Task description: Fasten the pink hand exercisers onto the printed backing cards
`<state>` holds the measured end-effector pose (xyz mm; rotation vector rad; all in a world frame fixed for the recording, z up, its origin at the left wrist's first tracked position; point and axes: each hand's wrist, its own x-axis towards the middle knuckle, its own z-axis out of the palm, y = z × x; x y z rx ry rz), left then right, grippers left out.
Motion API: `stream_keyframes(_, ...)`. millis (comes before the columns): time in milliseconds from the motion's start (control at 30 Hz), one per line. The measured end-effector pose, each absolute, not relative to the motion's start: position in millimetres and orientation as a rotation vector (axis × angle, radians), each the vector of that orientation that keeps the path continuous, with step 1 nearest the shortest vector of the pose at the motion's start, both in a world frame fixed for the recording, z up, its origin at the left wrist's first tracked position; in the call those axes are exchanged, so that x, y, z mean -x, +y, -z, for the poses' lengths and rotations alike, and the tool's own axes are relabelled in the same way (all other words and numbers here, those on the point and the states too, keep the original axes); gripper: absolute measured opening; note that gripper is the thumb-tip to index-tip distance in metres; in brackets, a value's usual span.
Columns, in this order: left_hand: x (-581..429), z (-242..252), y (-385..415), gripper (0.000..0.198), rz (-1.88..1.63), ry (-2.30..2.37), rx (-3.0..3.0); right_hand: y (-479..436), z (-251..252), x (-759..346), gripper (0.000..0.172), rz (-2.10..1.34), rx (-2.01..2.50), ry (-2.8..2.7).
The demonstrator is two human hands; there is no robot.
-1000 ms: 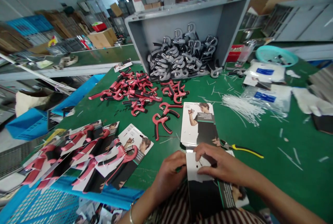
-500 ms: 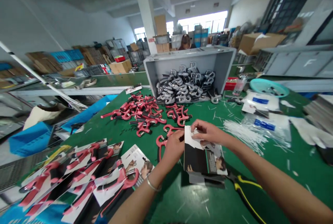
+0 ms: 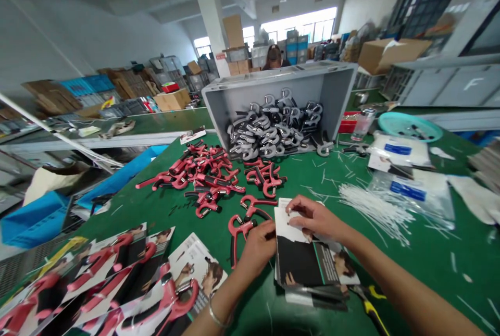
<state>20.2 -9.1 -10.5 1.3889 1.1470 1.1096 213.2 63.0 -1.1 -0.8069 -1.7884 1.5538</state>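
A stack of printed backing cards (image 3: 300,263), black and white with a green stripe, lies on the green table before me. My right hand (image 3: 314,219) is over its upper end, thumb and fingers curled in a pinch at the top card's white part. At the stack's left edge is my left hand (image 3: 255,247), its fingers bent against the card edge and their tips partly hidden. Just beyond my left hand lie red-and-black hand grip strengtheners (image 3: 238,229) with springs. Yellow-and-black pliers (image 3: 371,307) lie right of the stack, partly under my right forearm.
Grey hand grips (image 3: 269,130) fill a tipped grey crate (image 3: 339,101) at the back. A red grip pile (image 3: 195,169) lies left of centre. Carded red grips (image 3: 113,278) overlap at front left. White zip ties (image 3: 375,211) and plastic bags (image 3: 414,195) lie right. A person (image 3: 274,57) is behind the crate.
The view has shifted slightly, so the stack and my hands appear a little lower. Both hands stay at the cards, and more of a card's picture shows at the stack's right side.
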Motion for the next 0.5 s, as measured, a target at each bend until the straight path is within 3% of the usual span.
stream_keyframes(200,-24,12,1,0.019,-1.197,1.224,-1.247,66,5,-209,0.031,-1.506,0.785,-1.732)
stream_keyframes(300,-21,12,2,0.016,-1.204,1.244,-1.394,62,5,-211,0.024,-1.471,0.809,-1.791)
stream_keyframes(500,-20,12,-9,0.016,-1.161,1.281,-1.569,58,6,-214,0.026,-1.437,0.87,-1.819)
